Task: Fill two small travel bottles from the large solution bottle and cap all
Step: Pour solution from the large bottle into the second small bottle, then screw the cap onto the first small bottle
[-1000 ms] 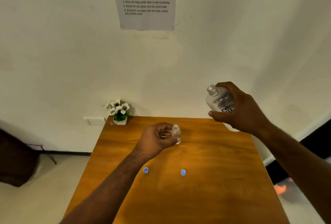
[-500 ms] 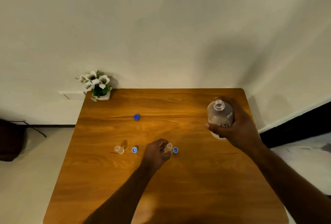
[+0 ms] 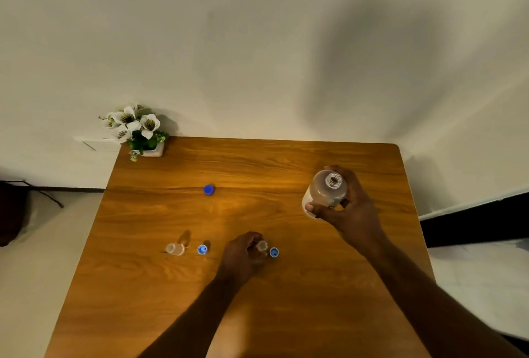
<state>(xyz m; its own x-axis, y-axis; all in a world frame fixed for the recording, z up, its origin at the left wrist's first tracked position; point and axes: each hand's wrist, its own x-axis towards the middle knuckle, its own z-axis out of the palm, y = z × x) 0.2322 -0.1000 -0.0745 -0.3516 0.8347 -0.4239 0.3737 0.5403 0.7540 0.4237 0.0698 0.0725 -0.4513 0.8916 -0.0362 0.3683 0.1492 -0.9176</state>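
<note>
Two bottles in hand: our left hand (image 3: 243, 254) pinches a small travel bottle (image 3: 262, 245) mid-tabletop; our right hand (image 3: 349, 208) wraps the uncapped large solution bottle (image 3: 326, 191). Steady both, tip slowly.

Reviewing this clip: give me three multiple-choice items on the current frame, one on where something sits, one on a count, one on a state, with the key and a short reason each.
1. Where is the flower pot?
A. far left corner of the table
B. near right corner
C. table centre

2. How many blue caps lie loose on the table?
A. one
B. three
C. five

3. What is the state of the large bottle in the right hand?
A. capped
B. uncapped, neck open
C. lying on its side

Key:
1 A, the pot stands by the wall at the table's far left corner.
2 B, one cap lies mid-table, one beside the free small bottle, one beside the small bottle in the left hand.
3 B, its threaded mouth shows open, held upright in the grip.
</note>
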